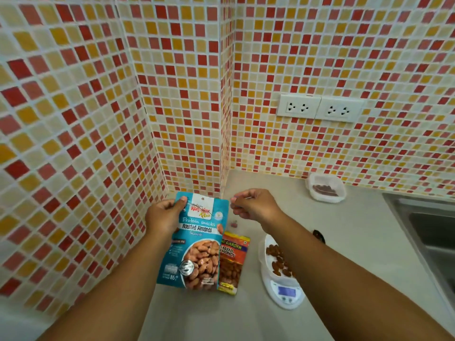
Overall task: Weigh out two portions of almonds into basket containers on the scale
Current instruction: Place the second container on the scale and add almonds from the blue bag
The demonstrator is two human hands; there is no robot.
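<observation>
My left hand [165,215] grips the upper left edge of a blue bag of roasted almonds [197,249] and holds it upright above the counter. My right hand [253,205] has its fingers curled and pinches at the bag's top right corner. A white digital scale [285,292] stands to the right under my right forearm. It carries a white basket container [264,252] with several almonds in it, partly hidden by my arm. A second container [325,189] with a few almonds sits at the back by the wall.
A red and yellow packet of salted almonds [232,263] lies beside the blue bag. A small pink item [234,224] lies on the beige counter [221,316]. A steel sink [430,232] is at the right, and wall sockets [320,108] sit above the counter.
</observation>
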